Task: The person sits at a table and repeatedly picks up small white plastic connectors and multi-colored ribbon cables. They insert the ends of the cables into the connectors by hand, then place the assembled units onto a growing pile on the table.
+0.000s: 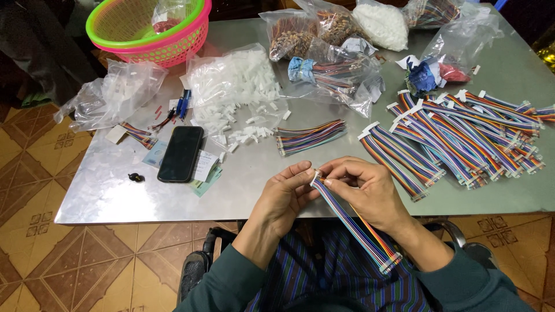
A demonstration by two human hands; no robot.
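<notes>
My left hand (284, 195) and my right hand (365, 188) meet over the near table edge, both pinching the top end of a multicoloured ribbon cable (352, 222). The cable runs down and right to a white connector (390, 263) over my lap. Fingertips cover the upper end, so its connector is barely seen. A loose bundle of coloured wires (309, 136) lies on the metal table (98, 190) just beyond my hands. A heap of finished cables with white connectors (462, 136) is spread to the right.
A black phone (181, 153) lies left of centre beside paper slips. White connector housings (234, 95) spill from a clear bag. Stacked green and pink baskets (151, 29) stand at the back left, and several bags of parts (324, 32) line the back. Tiled floor lies left.
</notes>
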